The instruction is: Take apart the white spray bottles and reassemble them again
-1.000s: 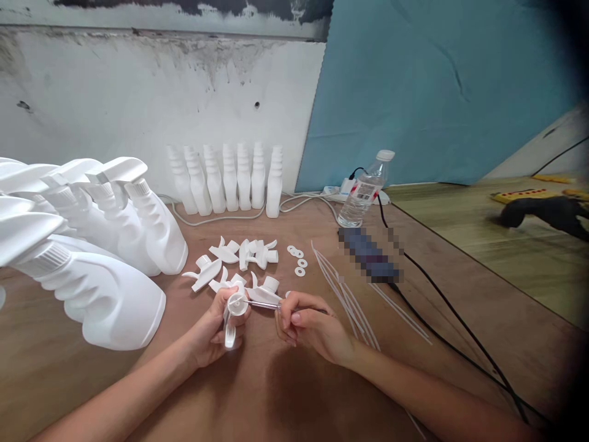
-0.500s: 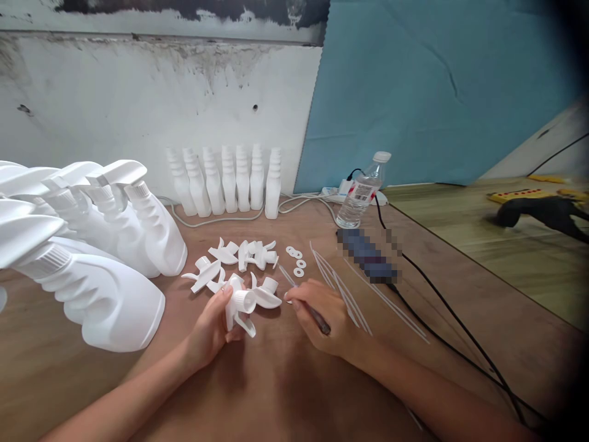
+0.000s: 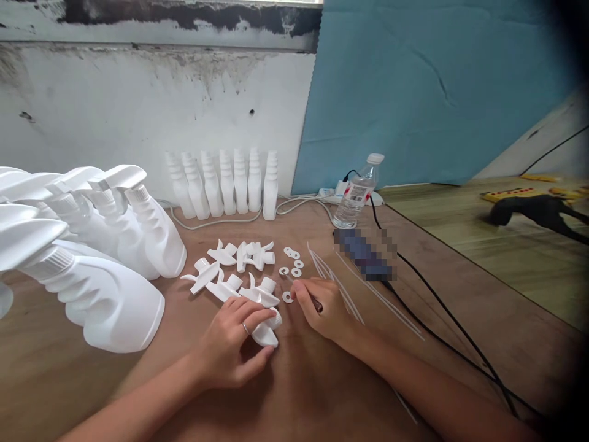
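My left hand (image 3: 230, 341) is closed around a white spray trigger head (image 3: 265, 334) low over the table, fingers on top and thumb at its near end. Part of that head is hidden under the fingers. My right hand (image 3: 324, 307) grips a slim tool with a dark brown handle (image 3: 316, 304) like a pen, its thin end pointing away to the left. That end is near a white ring washer (image 3: 284, 271); I cannot tell whether they touch. Another ring washer (image 3: 288, 297) lies beside my right fingertips. More spray trigger heads (image 3: 223, 253) lie just beyond my left hand.
Large white spray bottles (image 3: 117, 301) with heads on crowd the left. Several slim white bottles (image 3: 227, 184) line the wall. Thin clear tubes (image 3: 338, 285) lie right of the washers. A water bottle (image 3: 356, 196), a pixelated dark object (image 3: 363, 255) and black cables (image 3: 442, 298) are farther right.
My left hand has turned palm down and moved right, lowering the spray trigger head it holds. My right hand stays close to the washers, its tool now at a ring washer.
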